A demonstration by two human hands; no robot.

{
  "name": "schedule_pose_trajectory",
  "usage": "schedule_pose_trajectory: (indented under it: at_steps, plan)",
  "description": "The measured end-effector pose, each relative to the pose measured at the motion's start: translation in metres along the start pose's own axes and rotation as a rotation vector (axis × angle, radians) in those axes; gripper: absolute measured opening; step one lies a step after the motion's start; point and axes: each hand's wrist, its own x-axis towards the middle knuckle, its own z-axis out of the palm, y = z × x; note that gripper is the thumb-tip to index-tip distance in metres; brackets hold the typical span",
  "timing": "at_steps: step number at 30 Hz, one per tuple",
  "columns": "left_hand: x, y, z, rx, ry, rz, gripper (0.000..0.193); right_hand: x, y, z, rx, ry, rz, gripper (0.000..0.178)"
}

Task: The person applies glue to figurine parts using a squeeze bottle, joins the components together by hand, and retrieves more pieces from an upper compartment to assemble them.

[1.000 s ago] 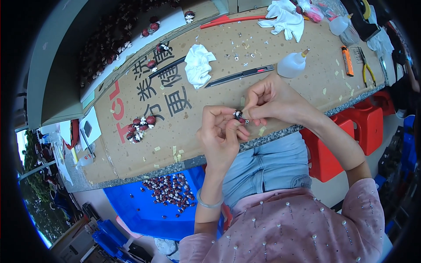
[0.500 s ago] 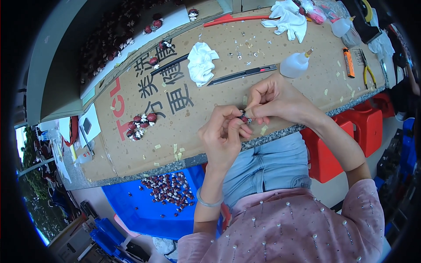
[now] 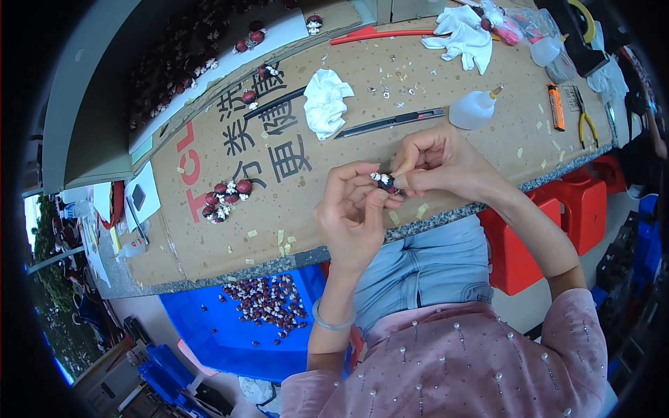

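Observation:
Between my two hands, over the near edge of the cardboard-covered table (image 3: 334,216), is a small dark red, black and white figurine (image 3: 383,180). My left hand (image 3: 354,209) grips it with thumb and fingers, the other fingers curled beneath. Thumb and forefinger of my right hand (image 3: 428,164) pinch at its right side; whether something tiny sits in that pinch is hidden. A cluster of similar figurines (image 3: 226,198) lies on the cardboard to the left. Beyond my hands are a black utility knife (image 3: 390,122) and a crumpled white glove (image 3: 325,104).
A white squeeze bottle (image 3: 474,108), an orange box (image 3: 555,108) and yellow-handled pliers (image 3: 589,118) stand or lie at right. Small metal fittings (image 3: 401,90) are scattered farther back. Below the table's left edge is a blue bin (image 3: 202,348) of figurines; red stools (image 3: 519,251) stand at right.
The figurine has turned between my fingers, so its white part now shows toward the upper left. My left fingers have opened a little around it. The whole view has shifted slightly.

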Motion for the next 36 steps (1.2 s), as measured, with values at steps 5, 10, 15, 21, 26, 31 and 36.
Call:
schedule_pose_trajectory:
  at_steps: [5,10,15,21,26,31,36]
  plan:
    - [-0.002,-0.002,-0.003,0.007,-0.006,0.062,0.019,-0.003,-0.007,0.001,0.014,0.01,0.017,0.005]
    - [-0.003,-0.003,-0.002,0.045,0.025,0.076,0.016,-0.001,-0.01,0.0,-0.022,0.004,0.039,0.008]
    - [-0.003,-0.002,-0.002,0.053,0.016,0.051,0.017,0.0,-0.013,0.002,-0.039,0.022,0.077,0.011]
    - [-0.004,-0.005,-0.003,0.022,-0.004,0.019,0.015,0.001,-0.015,0.002,-0.091,0.035,0.108,0.013]
    - [-0.005,-0.005,-0.003,0.024,0.005,0.003,0.014,0.002,-0.015,0.002,-0.083,0.023,0.125,0.012]
    - [-0.005,-0.005,-0.003,0.035,0.011,-0.012,0.013,0.001,-0.014,0.004,-0.069,0.033,0.107,0.012]
    - [-0.005,-0.005,-0.003,0.038,0.009,-0.004,0.012,0.001,-0.014,0.005,-0.087,0.038,0.095,0.012]
